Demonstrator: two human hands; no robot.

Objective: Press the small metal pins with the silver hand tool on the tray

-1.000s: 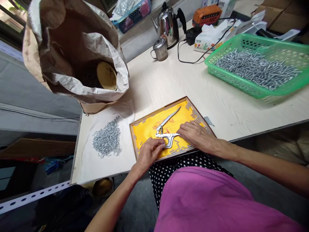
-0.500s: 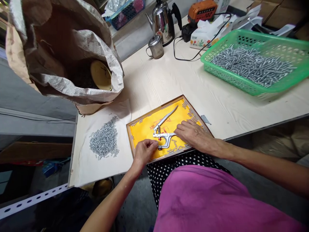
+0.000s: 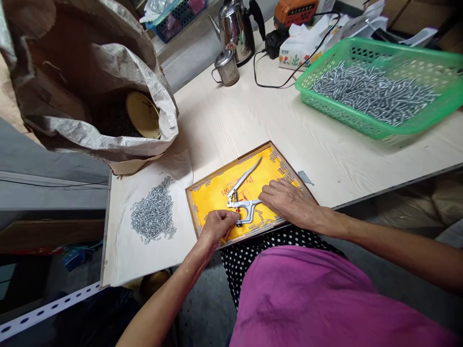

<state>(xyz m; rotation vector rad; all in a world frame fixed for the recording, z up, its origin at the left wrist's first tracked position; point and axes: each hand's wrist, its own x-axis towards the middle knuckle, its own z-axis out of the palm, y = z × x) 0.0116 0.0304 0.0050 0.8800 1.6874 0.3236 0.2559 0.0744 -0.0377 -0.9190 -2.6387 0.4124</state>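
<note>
A pair of silver snap pliers (image 3: 243, 204) rests over a shallow tray (image 3: 208, 198) with a yellow bottom, its handles spread apart. My right hand (image 3: 287, 201) is closed around the lower handle, covering its end. Beside the jaws, my left hand (image 3: 218, 224) pinches thumb and fingers together at the tip of the pliers. Whatever sits in that pinch is too small or hidden to make out. Small metal pins (image 3: 264, 222) lie loose along the tray's near side, and more (image 3: 284, 168) line its right side.
On a white cloth at left lies a heap of metal pins (image 3: 154, 212). Behind it stands a large open sack (image 3: 133, 149) with a yellow scoop (image 3: 142, 115) inside. A green basket (image 3: 347, 118) of metal pieces is at right. A cup (image 3: 226, 70) and kettle (image 3: 237, 31) stand behind.
The view has shifted slightly, so the table things sit a little further left. My left fingers have edged closer to the jaws. My right hand keeps its hold on the handle.
</note>
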